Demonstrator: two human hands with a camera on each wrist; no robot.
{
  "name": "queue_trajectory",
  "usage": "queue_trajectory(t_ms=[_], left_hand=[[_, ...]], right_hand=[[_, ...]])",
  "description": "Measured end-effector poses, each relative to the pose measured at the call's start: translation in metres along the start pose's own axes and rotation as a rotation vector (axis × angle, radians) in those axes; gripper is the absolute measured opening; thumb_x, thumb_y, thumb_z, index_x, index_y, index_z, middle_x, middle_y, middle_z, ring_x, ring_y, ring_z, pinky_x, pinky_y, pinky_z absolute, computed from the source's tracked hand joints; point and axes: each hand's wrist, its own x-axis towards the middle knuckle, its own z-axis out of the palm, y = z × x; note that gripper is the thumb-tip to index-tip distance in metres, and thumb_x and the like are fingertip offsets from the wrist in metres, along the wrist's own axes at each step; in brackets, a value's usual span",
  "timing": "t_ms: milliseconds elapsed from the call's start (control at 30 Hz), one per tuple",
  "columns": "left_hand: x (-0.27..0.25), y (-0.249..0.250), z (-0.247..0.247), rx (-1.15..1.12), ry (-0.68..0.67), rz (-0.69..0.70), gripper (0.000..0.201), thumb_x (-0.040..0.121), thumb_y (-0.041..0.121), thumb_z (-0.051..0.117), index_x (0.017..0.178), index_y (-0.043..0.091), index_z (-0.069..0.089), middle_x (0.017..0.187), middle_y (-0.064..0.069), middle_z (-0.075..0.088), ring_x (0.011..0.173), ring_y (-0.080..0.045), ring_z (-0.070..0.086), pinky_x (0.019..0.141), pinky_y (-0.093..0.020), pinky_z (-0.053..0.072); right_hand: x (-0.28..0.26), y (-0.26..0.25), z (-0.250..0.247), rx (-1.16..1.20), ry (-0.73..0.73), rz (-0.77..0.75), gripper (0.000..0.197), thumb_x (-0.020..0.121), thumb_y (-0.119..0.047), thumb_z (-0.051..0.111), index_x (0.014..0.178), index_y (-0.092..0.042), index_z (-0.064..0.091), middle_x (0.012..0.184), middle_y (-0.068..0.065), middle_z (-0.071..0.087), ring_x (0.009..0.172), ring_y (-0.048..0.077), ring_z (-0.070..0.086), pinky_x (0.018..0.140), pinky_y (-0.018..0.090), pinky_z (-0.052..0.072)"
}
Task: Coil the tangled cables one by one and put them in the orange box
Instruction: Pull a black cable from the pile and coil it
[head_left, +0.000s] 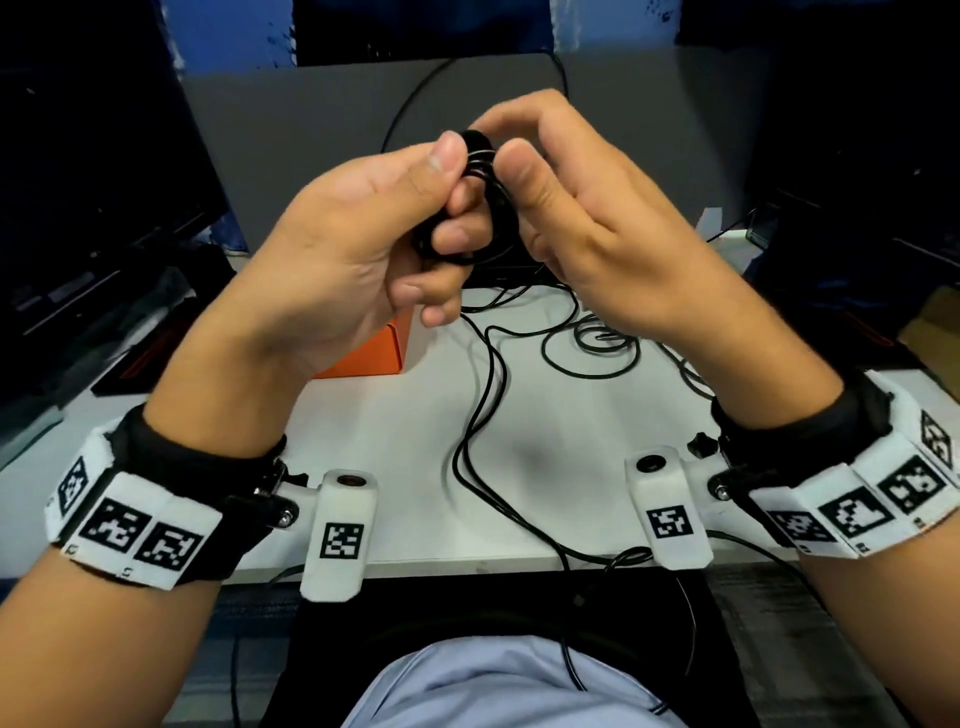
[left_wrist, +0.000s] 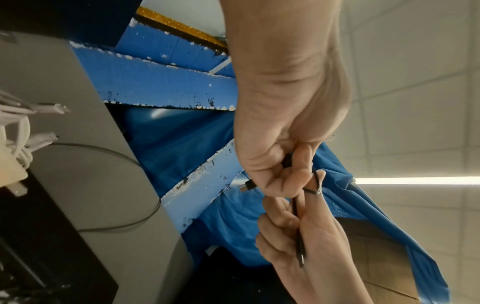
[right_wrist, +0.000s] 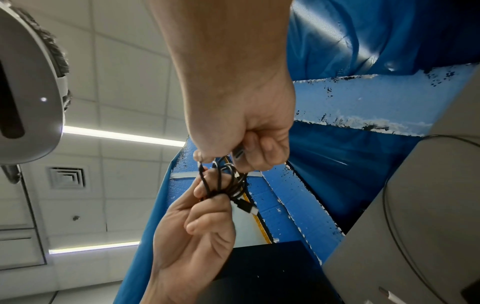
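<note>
Coiled black cable (head_left: 480, 208) pinched between left hand (head_left: 358, 244), right hand (head_left: 582, 208); no legible writing.

Open white tabletop (head_left: 410, 467) at six o'clock, below the raised hands, crossed only by thin black cable strands (head_left: 485, 395). Loose cable loops (head_left: 597, 343) sprawled at four o'clock, snagging any low sweep there. Orange box (head_left: 379, 348) at eight o'clock, just beside the strands, half hidden under the left hand (head_left: 353, 249). Grey panel (head_left: 311, 130) upright at twelve o'clock, closing off the far edge. Dark monitors (head_left: 93, 182) at nine and three o'clock, hemming both flanks. Clear air between the wrists, right hand (head_left: 587, 208) close against the left above it.
</note>
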Motion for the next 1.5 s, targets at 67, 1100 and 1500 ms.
queue_trajectory(t_ms=[67,1100,1500], left_hand=[[0.0,-0.001,0.002,-0.091,-0.022,-0.022,0.036,0.11,0.033,0.031,0.081,0.019,0.047,0.07,0.006,0.04,0.045,-0.007,0.027,0.05,-0.027,0.036],[0.011,-0.017,0.02,0.589,0.412,0.138,0.043,0.112,0.037,0.032,0.086,0.01,0.053,0.065,0.012,0.049,0.058,-0.003,0.05,0.056,-0.016,0.04],[0.011,-0.024,0.027,0.803,0.473,0.181,0.035,0.112,0.035,0.031,0.097,0.01,0.05,0.07,0.007,0.052,0.065,-0.012,0.052,0.056,-0.024,0.041]], right_hand=[[-0.001,-0.003,0.0,-0.071,0.001,0.023,0.04,0.111,-0.043,0.036,0.141,-0.018,0.047,0.076,-0.049,0.053,0.071,-0.004,0.056,0.07,0.018,0.04],[0.003,-0.001,0.025,0.278,0.118,0.13,0.046,0.111,-0.039,0.039,0.086,-0.005,0.056,0.068,-0.007,0.054,0.052,0.012,0.05,0.049,0.022,0.04],[0.001,0.002,0.028,0.183,0.148,0.161,0.035,0.112,-0.037,0.038,0.082,-0.02,0.043,0.065,-0.014,0.045,0.056,0.005,0.044,0.051,0.021,0.035]])
